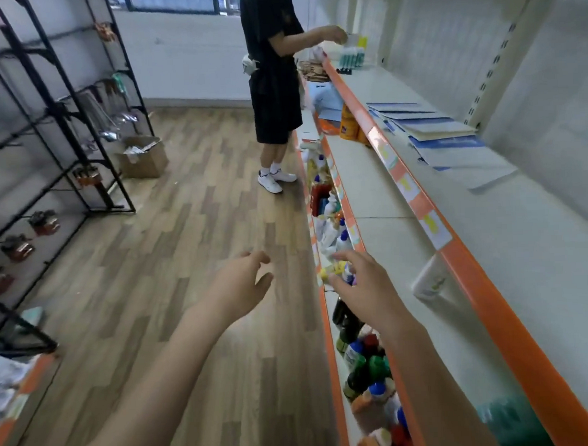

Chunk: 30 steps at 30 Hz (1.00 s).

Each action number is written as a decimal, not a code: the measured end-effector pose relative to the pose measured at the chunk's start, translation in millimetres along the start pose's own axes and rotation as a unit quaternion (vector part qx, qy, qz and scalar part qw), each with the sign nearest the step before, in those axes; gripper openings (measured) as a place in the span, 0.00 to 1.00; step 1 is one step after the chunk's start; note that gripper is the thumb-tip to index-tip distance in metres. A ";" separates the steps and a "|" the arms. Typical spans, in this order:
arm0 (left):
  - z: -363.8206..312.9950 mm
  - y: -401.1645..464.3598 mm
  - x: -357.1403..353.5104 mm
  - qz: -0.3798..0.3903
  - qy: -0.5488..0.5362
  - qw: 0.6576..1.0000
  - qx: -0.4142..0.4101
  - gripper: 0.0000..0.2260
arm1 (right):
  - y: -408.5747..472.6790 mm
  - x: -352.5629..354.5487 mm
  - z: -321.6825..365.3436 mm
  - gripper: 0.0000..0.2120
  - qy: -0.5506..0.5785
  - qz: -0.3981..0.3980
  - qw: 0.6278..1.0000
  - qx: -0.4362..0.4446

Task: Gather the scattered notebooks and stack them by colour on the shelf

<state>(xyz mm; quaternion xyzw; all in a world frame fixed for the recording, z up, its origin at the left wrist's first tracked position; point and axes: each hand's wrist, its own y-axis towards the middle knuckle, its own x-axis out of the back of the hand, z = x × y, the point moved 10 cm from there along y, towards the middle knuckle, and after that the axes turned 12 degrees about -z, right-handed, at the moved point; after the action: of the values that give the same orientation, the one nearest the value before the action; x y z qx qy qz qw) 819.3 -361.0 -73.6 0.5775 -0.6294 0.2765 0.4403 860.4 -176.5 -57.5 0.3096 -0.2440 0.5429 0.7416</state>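
Note:
Several blue and white notebooks (440, 132) lie spread along the top white shelf (522, 233) with its orange front rail, far ahead on the right. My left hand (245, 285) reaches forward over the wooden floor, fingers loosely spread, holding nothing. My right hand (362, 280) is stretched out beside it in front of the lower shelves, fingers relaxed and empty. Both hands are well short of the notebooks.
A person in black (272, 72) stands ahead at the shelving, handling items. Lower shelves hold many bottles (366, 364). A white tube (430, 281) hangs at the rail. Black wire racks (47, 149) line the left; a cardboard box (143, 157) sits on the floor.

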 end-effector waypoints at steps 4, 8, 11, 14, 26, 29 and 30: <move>16.3 45.6 -11.4 0.009 -0.010 1.000 0.028 0.16 | 53.6 -16.9 -9.7 0.16 0.020 0.025 0.999 -0.005; 32.9 85.0 -19.1 0.014 -0.021 0.998 0.057 0.15 | 98.2 -32.5 -17.1 0.15 0.025 0.039 0.999 -0.007; 47.6 115.6 -22.4 0.011 -0.023 0.997 0.069 0.15 | 130.7 -44.2 -20.7 0.14 0.025 0.046 0.999 -0.007; 62.8 151.7 -27.3 0.010 -0.020 0.997 0.069 0.14 | 166.4 -57.4 -23.5 0.13 0.028 0.044 0.999 -0.009; 94.7 366.4 -19.8 0.013 -0.005 1.000 -0.022 0.15 | 356.1 -121.1 7.5 0.13 0.017 0.008 1.000 -0.007; 100.8 414.6 -17.9 0.019 0.009 0.999 -0.050 0.15 | 395.1 -124.5 10.8 0.14 0.011 -0.020 1.000 -0.019; 102.0 428.9 -18.3 0.019 0.010 0.998 -0.058 0.15 | 405.6 -124.1 9.5 0.14 0.011 -0.028 0.999 -0.026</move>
<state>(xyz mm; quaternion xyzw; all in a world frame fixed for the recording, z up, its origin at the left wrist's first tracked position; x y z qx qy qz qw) 378.1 -362.4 -67.6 0.5365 -0.6505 0.2538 0.4740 436.1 -175.7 -58.7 0.2911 -0.2408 0.5187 0.7669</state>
